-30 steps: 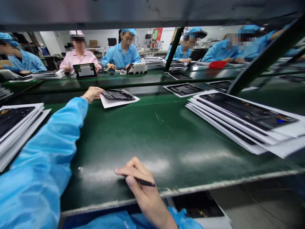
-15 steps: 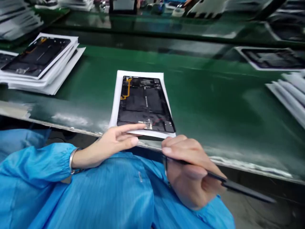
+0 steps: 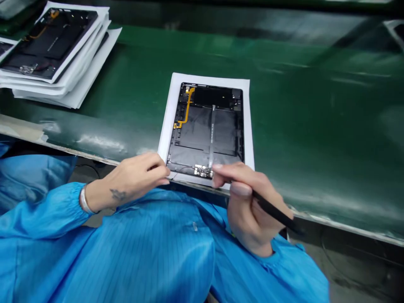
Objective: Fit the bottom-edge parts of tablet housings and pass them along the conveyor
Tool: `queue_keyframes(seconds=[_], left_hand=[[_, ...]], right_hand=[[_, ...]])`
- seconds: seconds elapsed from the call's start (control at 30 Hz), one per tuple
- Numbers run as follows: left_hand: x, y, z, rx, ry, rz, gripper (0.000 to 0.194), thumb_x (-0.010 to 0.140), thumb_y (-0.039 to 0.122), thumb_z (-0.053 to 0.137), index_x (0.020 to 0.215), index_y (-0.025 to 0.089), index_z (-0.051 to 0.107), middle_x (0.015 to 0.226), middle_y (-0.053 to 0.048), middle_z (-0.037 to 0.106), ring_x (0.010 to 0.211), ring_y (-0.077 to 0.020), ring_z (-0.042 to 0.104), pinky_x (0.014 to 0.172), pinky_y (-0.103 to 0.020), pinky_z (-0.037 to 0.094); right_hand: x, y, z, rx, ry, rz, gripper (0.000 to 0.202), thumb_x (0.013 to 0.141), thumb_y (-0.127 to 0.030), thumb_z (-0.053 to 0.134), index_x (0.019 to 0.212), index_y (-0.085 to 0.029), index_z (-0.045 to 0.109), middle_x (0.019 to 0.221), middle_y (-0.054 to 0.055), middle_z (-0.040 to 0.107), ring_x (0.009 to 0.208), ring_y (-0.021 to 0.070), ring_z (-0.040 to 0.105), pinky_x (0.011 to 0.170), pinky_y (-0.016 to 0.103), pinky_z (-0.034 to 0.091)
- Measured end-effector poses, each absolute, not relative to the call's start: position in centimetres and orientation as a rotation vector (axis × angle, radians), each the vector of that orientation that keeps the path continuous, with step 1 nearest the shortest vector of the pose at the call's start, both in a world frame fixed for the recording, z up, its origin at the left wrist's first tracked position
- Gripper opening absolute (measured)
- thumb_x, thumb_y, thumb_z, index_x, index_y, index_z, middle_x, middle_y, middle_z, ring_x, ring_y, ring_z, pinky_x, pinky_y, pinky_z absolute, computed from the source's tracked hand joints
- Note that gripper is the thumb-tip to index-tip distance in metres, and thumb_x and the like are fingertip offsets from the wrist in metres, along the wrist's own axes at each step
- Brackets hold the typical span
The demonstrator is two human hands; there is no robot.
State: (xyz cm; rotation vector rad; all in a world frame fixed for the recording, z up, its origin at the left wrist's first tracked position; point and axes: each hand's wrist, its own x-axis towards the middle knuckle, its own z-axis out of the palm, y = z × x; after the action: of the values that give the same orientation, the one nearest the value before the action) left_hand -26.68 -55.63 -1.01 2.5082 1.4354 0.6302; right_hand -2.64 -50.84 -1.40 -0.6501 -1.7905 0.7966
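The open tablet (image 3: 205, 130) is black and lies flat on a white sheet (image 3: 248, 126); an orange cable (image 3: 188, 107) runs along its left side. The thin, black tool (image 3: 274, 210) is held slanted, near the tablet's near right corner.

Looks like an electronics workshop — has a long green workbench (image 3: 299, 126) with a worn near edge, carries an opened tablet-like device (image 3: 197, 130) with bare circuitry (image 3: 202, 170) on white paper (image 3: 248, 126) there, and more in a paper-layered stack (image 3: 86, 63) toward the left — includes a blue work smock (image 3: 151, 252), too.
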Motion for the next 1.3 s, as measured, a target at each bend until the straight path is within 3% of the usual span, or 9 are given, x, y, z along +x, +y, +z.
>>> queue_keyframes(seconds=[0.13, 0.3, 0.47, 0.57, 0.7, 0.83, 1.03, 1.2, 1.3], left_hand=[[-25.2, -55.6, -2.2, 2.741, 1.432, 0.601, 0.024, 0.102, 0.033, 0.052, 0.086, 0.018, 0.062, 0.083, -0.004, 0.064, 0.073, -0.0176, 0.052, 0.066, -0.030, 0.044], [-25.3, -55.1, -0.8, 2.331, 1.384, 0.685, 0.010, 0.101, 0.020, 0.053, 0.093, 0.018, 0.058, 0.087, 0.000, 0.061, 0.079, -0.0125, 0.055, 0.072, -0.024, 0.045], [-25.9, -53.8, 0.9, 2.016, 1.405, 0.666, 0.011, 0.095, 0.013, 0.061, 0.087, 0.019, 0.056, 0.075, 0.006, 0.054, 0.065, -0.0069, 0.051, 0.061, -0.018, 0.041], [-25.6, -53.5, 0.7, 1.989, 1.458, 0.793, 0.010, 0.095, 0.014, 0.061, 0.087, 0.018, 0.059, 0.073, 0.006, 0.056, 0.063, -0.0061, 0.051, 0.058, -0.017, 0.041], [-25.0, -54.1, -0.7, 2.142, 1.495, 1.174, 0.007, 0.094, 0.013, 0.066, 0.101, 0.014, 0.065, 0.091, -0.002, 0.068, 0.084, -0.0096, 0.062, 0.077, -0.020, 0.050], [-24.7, -54.5, -1.8, 2.140, 1.434, 1.301, 0.010, 0.091, 0.008, 0.069, 0.100, 0.012, 0.067, 0.092, -0.005, 0.070, 0.086, -0.0100, 0.065, 0.079, -0.021, 0.052], [-24.6, -54.2, -1.1, 2.172, 1.414, 1.270, 0.008, 0.090, 0.007, 0.069, 0.097, 0.011, 0.067, 0.089, -0.005, 0.069, 0.083, -0.0098, 0.065, 0.076, -0.020, 0.052], [-25.4, -54.1, -0.3, 2.316, 1.477, 1.054, 0.006, 0.093, 0.007, 0.064, 0.097, 0.012, 0.064, 0.088, -0.005, 0.069, 0.081, -0.0111, 0.063, 0.075, -0.022, 0.052], [-25.9, -54.2, -0.3, 2.469, 1.494, 0.914, 0.004, 0.096, 0.009, 0.060, 0.096, 0.011, 0.063, 0.088, -0.006, 0.068, 0.080, -0.0134, 0.061, 0.073, -0.025, 0.051]], right_hand=[[-3.0, -49.9, -1.3, -0.644, -1.889, 0.811, 0.027, 0.102, -0.015, 0.047, 0.117, -0.023, 0.067, 0.085, 0.002, 0.066, 0.075, 0.0145, 0.061, 0.069, 0.031, 0.049], [-4.1, -49.4, -1.5, -0.629, -2.198, 0.693, 0.024, 0.096, -0.009, 0.051, 0.112, -0.019, 0.066, 0.097, 0.006, 0.068, 0.086, 0.0180, 0.061, 0.073, 0.032, 0.050], [-5.4, -49.3, -2.0, -0.628, -2.402, 0.366, 0.024, 0.095, -0.004, 0.046, 0.090, -0.016, 0.066, 0.083, 0.006, 0.065, 0.075, 0.0182, 0.047, 0.065, 0.032, 0.041], [-5.7, -49.0, -2.2, -0.635, -2.357, 0.397, 0.023, 0.094, -0.003, 0.047, 0.086, -0.016, 0.064, 0.078, 0.005, 0.064, 0.073, 0.0175, 0.046, 0.065, 0.032, 0.038], [-5.7, -48.6, -2.2, -0.646, -2.247, 0.689, 0.018, 0.093, -0.004, 0.052, 0.086, -0.016, 0.064, 0.079, 0.003, 0.064, 0.076, 0.0165, 0.050, 0.069, 0.032, 0.041], [-5.7, -48.4, -2.2, -0.644, -2.192, 0.765, 0.018, 0.095, -0.007, 0.053, 0.085, -0.018, 0.063, 0.077, 0.002, 0.063, 0.075, 0.0158, 0.050, 0.070, 0.031, 0.040], [-5.6, -48.4, -2.3, -0.643, -2.225, 0.739, 0.019, 0.092, -0.002, 0.052, 0.085, -0.016, 0.063, 0.078, 0.003, 0.062, 0.076, 0.0168, 0.050, 0.070, 0.032, 0.040], [-4.9, -48.7, -2.5, -0.589, -2.276, 0.533, 0.018, 0.095, -0.007, 0.055, 0.111, -0.010, 0.064, 0.096, 0.008, 0.068, 0.082, 0.0182, 0.052, 0.071, 0.033, 0.042], [-4.6, -48.7, -2.6, -0.509, -2.365, 0.455, 0.022, 0.098, -0.007, 0.050, 0.116, -0.008, 0.063, 0.101, 0.010, 0.068, 0.081, 0.0187, 0.050, 0.071, 0.033, 0.043]])
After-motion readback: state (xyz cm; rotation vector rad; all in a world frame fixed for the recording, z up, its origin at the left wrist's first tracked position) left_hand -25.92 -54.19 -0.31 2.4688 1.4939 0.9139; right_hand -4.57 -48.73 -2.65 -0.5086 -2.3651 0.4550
